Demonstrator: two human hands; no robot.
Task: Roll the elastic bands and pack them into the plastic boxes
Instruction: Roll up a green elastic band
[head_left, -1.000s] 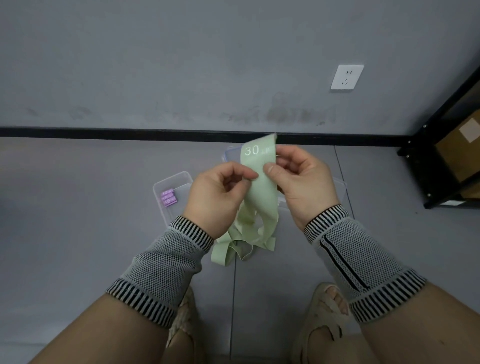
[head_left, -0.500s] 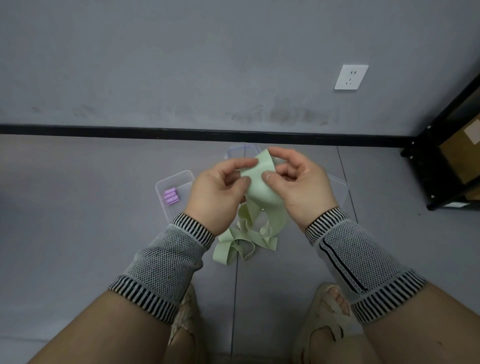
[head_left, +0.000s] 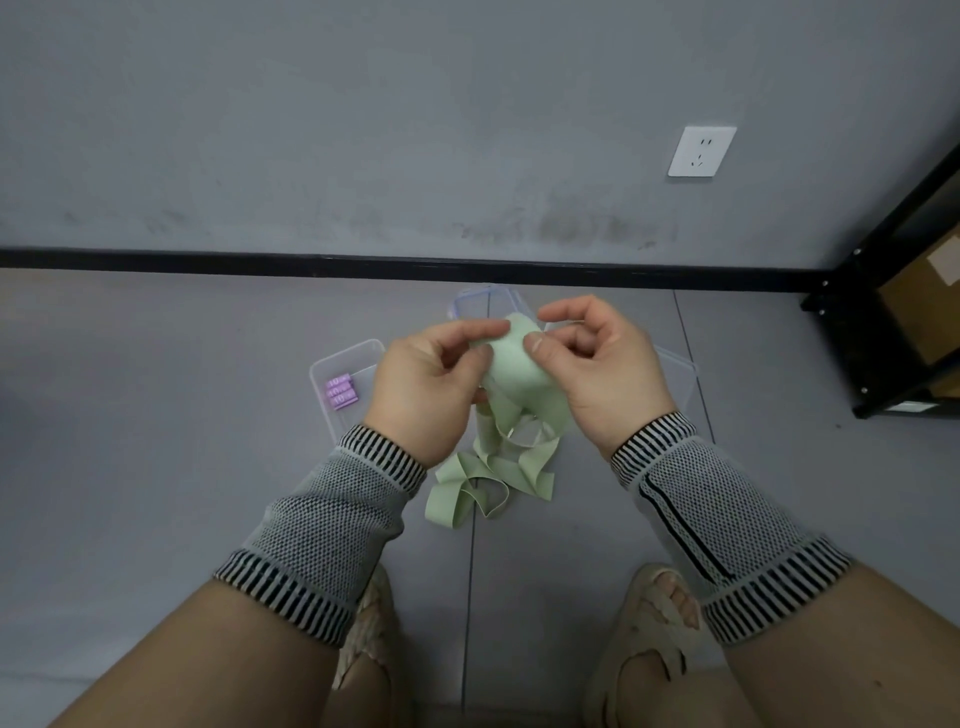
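Floor: you are working above a smooth grey tiled floor (head_left: 156, 441).
Boxes: a clear rectangular plastic box (head_left: 332, 366) is lying behind your left wrist, holding purple rolled bands (head_left: 340, 393); two more boxes are mostly hidden.
Band: the pale green flat elastic band (head_left: 511, 364) is hanging between your hands, its tail pooling loosely on the floor.
Left hand (head_left: 431, 384): pinching the band's upper end.
Right hand (head_left: 605, 374): thumb and forefinger pinching the same end.
Technique: keep edges aligned and tension even while you are rolling tightly.
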